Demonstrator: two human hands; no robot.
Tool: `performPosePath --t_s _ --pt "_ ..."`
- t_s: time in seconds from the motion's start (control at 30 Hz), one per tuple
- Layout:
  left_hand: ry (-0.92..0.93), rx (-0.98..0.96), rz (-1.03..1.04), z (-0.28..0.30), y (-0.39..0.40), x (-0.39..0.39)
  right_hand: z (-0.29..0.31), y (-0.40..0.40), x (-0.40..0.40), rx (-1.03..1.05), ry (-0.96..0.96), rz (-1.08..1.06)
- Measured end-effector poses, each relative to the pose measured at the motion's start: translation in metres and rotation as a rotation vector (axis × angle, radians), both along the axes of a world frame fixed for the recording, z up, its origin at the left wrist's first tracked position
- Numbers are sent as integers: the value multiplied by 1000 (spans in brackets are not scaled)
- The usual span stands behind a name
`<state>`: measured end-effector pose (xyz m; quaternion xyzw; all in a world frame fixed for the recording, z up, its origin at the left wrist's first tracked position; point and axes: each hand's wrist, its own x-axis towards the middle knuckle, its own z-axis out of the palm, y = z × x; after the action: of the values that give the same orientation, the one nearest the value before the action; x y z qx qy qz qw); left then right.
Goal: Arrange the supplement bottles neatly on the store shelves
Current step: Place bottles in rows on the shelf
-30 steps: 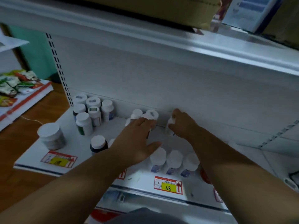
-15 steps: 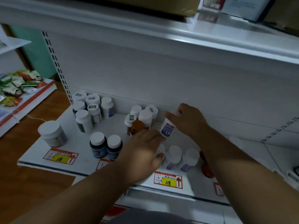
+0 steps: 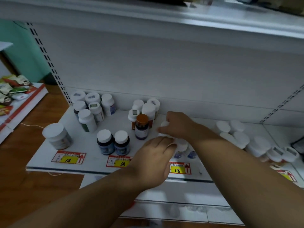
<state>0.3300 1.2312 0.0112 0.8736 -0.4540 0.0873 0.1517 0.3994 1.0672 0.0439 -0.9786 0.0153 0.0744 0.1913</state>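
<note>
On the white shelf (image 3: pixel 92 163), my right hand (image 3: pixel 181 125) is shut on a small white-capped bottle (image 3: pixel 164 124), holding it just behind the front row. My left hand (image 3: pixel 156 155) lies palm down over the left end of that row, fingers curled on a bottle that is mostly hidden. Two of the row's white-capped bottles with blue labels (image 3: pixel 182 148) show between my arms. To the left stand an orange-capped bottle (image 3: pixel 142 125) and two dark bottles (image 3: pixel 113 143).
A wide white jar (image 3: pixel 56 136) stands near the shelf's left front corner. Bottle clusters sit at the back left (image 3: pixel 92 109), back middle (image 3: pixel 146 106) and right (image 3: pixel 238 135). Price tags (image 3: pixel 180 168) line the front edge. An upper shelf (image 3: pixel 164 22) overhangs. Snack packets (image 3: pixel 11 92) lie at far left.
My right hand drew the white bottle from the back wall forward and down towards the front row. My left hand moved from the back cluster onto the front row's left end.
</note>
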Motion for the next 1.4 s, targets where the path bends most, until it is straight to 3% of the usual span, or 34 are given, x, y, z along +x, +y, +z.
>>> performPosePath --t_s 0.37,0.6,0.8,1.1,1.23,1.4 --pt "68 -52 27 -1 0 2 11 -3 6 -87 72 105" --pt "113 -243 190 8 15 -1 20 22 21 -55 -232 242" --pt "31 -369 386 9 38 6 15 56 32 -215 -237 272" --pt "104 -520 456 14 67 19 3 61 21 -215 -195 289" --pt "137 -553 465 24 86 23 24 60 10 -72 -251 200" --pt "233 -608 403 46 100 20 71 67 -32 373 -328 -70"
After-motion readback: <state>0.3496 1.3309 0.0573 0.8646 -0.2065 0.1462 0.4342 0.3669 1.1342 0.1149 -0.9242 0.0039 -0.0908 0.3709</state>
